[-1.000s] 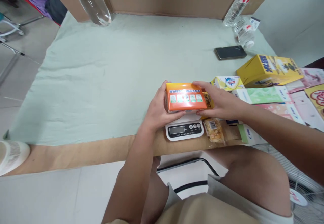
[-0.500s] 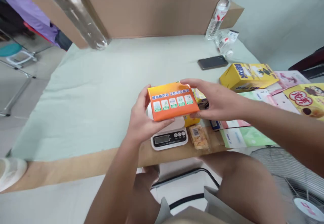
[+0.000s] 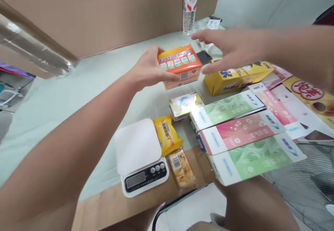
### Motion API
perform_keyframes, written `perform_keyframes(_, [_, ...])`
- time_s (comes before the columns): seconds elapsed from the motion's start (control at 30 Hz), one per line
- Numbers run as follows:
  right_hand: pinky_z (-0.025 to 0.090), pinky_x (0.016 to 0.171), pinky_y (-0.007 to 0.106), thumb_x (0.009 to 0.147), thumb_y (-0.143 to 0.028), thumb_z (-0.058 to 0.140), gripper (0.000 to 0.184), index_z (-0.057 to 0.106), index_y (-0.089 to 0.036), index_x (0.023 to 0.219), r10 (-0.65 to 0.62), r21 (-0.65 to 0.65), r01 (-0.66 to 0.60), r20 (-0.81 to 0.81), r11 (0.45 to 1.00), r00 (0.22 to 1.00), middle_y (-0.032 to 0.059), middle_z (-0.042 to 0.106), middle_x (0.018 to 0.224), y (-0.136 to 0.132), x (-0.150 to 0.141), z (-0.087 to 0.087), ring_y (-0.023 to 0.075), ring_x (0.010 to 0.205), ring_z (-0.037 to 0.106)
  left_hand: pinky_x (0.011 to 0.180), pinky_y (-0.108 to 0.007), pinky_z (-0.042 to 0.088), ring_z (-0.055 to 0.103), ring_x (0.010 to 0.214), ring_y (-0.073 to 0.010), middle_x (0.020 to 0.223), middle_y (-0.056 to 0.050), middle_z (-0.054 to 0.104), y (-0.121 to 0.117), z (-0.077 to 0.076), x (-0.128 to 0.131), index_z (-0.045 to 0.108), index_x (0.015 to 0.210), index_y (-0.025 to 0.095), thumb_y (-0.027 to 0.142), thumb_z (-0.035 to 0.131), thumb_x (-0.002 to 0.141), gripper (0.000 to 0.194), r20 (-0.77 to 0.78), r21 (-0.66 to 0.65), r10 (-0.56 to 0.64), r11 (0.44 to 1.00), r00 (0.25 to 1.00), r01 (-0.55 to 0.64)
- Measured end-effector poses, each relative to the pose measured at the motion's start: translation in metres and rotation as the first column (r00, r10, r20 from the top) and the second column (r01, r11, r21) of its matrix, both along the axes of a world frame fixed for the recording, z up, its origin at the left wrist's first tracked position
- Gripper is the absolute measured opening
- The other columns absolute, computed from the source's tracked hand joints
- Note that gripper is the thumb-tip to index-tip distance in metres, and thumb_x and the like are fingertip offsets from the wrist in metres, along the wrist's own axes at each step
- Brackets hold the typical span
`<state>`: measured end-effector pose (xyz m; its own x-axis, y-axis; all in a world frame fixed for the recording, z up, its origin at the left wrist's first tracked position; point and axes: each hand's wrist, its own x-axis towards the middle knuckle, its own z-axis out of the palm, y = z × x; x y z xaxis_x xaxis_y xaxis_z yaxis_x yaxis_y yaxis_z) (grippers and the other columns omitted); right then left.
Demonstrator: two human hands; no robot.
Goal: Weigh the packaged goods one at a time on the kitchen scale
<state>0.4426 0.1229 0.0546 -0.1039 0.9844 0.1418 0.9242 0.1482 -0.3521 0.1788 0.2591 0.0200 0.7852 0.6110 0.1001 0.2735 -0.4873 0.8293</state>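
Observation:
An orange soap pack [image 3: 180,63] with Chinese print is at the middle of the view, above the table's pale green cover. My left hand [image 3: 150,69] wraps round its left end, thumb along the front; whether the pack touches the table I cannot tell. To its right hovers my right hand [image 3: 224,49], fingers apart, holding nothing and slightly blurred. Below it lies a yellow box [image 3: 237,77]. Nearer to me are a white kitchen scale [image 3: 138,147] with a bare plate, a yellow snack packet [image 3: 167,135], a wrapped biscuit pack [image 3: 182,168] and a small yellow-and-white box [image 3: 185,105].
Flat green and pink cartons [image 3: 247,130] cover the table's right side. A water bottle [image 3: 190,9] stands at the back by a cardboard wall [image 3: 109,15]. A dark phone [image 3: 204,57] is partly hidden behind the soap pack. A fan [image 3: 300,178] stands at lower right.
The soap pack has moved from over the scale to farther back on the table. My right hand has let go of it and lifted away rightward. The view has turned right.

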Motion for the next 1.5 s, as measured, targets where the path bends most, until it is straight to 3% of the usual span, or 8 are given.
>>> perform_keyframes(0.1, [0.051,0.113,0.052,0.074,-0.073,0.074,0.071,0.072,-0.029,0.130,-0.164,0.010,0.164,0.023,0.986,0.986,-0.0030,0.070,0.146,-0.007,0.039,-0.021,0.0368,0.140,0.063,0.106,-0.066,0.055,0.077,0.098,-0.0287,0.094,-0.001,0.072,0.016,-0.035,0.016,0.062,0.106,0.019,0.034,0.100,0.058,0.063,0.022,-0.043,-0.011,0.999,1.000,0.012])
perform_keyframes(0.23, [0.054,0.107,0.056,0.091,-0.062,0.058,0.060,0.070,-0.022,0.135,-0.093,0.043,0.088,0.125,0.995,0.988,0.0053,0.071,0.145,-0.021,0.048,-0.048,0.0385,0.134,0.066,0.103,-0.065,0.056,0.071,0.102,-0.0358,0.088,-0.002,0.069,0.007,-0.058,0.036,0.058,0.094,0.022,0.020,0.105,0.033,0.077,0.051,-0.210,0.090,0.975,0.995,-0.078])
perform_keyframes(0.37, [0.055,0.109,0.062,0.096,-0.040,0.048,0.061,0.059,-0.008,0.147,0.039,-0.059,-0.026,0.240,0.998,0.970,0.0234,0.067,0.144,-0.031,0.017,-0.051,0.0409,0.133,0.065,0.096,-0.053,0.058,0.069,0.107,-0.0336,0.104,-0.006,0.070,-0.017,-0.052,0.051,0.052,0.104,0.022,0.035,0.100,0.046,0.076,-0.167,-0.156,-0.007,0.988,0.986,-0.019])
perform_keyframes(0.53, [0.045,0.119,0.065,0.091,-0.043,0.052,0.059,0.065,-0.009,0.137,0.164,-0.095,-0.145,0.247,0.985,0.955,0.0224,0.069,0.139,-0.032,0.008,-0.055,0.0424,0.138,0.060,0.087,-0.041,0.056,0.070,0.108,-0.0318,0.117,-0.010,0.071,-0.021,-0.043,0.060,0.052,0.112,0.022,0.048,0.096,0.052,0.079,-0.309,-0.125,-0.091,0.991,0.947,0.054])
perform_keyframes(0.73, [0.036,0.123,0.070,0.081,-0.048,0.068,0.074,0.058,-0.016,0.147,0.166,-0.037,-0.162,0.205,0.986,0.965,0.0169,0.063,0.150,-0.032,0.021,-0.074,0.0471,0.154,0.043,0.091,-0.039,0.053,0.070,0.108,-0.0293,0.116,-0.007,0.074,-0.018,-0.039,0.071,0.069,0.111,0.023,0.054,0.076,0.079,0.045,-0.335,-0.060,-0.127,0.992,0.934,0.114])
perform_keyframes(1.23, [0.033,0.125,0.067,0.083,-0.052,0.065,0.092,0.041,-0.011,0.162,0.178,-0.043,-0.172,0.232,0.984,0.956,0.0194,0.050,0.164,-0.032,0.024,-0.078,0.0477,0.156,0.038,0.090,-0.040,0.053,0.071,0.096,-0.0283,0.097,-0.004,0.075,-0.028,-0.039,0.079,0.077,0.096,0.025,0.049,0.087,0.070,0.037,-0.316,-0.029,-0.092,0.996,0.944,0.087])
perform_keyframes(1.37, [0.032,0.124,0.070,0.091,-0.055,0.052,0.084,0.037,-0.016,0.164,0.208,-0.040,-0.204,0.260,0.978,0.943,0.0165,0.048,0.167,-0.037,0.026,-0.076,0.0456,0.158,0.036,0.086,-0.037,0.053,0.069,0.094,-0.0245,0.098,-0.006,0.075,-0.042,-0.025,0.052,0.072,0.091,0.023,0.039,0.082,0.079,0.022,0.007,-0.028,0.128,0.991,0.992,-0.128])
perform_keyframes(1.5, [0.021,0.130,0.068,0.094,-0.064,0.050,0.078,0.047,-0.019,0.158,0.157,0.083,-0.190,0.300,0.978,0.941,0.0181,0.049,0.165,-0.051,-0.007,-0.053,0.0418,0.158,0.039,0.071,-0.033,0.050,0.059,0.074,-0.0190,0.074,-0.002,0.065,-0.082,0.002,-0.035,0.063,0.072,0.024,0.035,0.075,0.086,0.022,0.252,-0.010,0.292,0.954,0.923,-0.299])
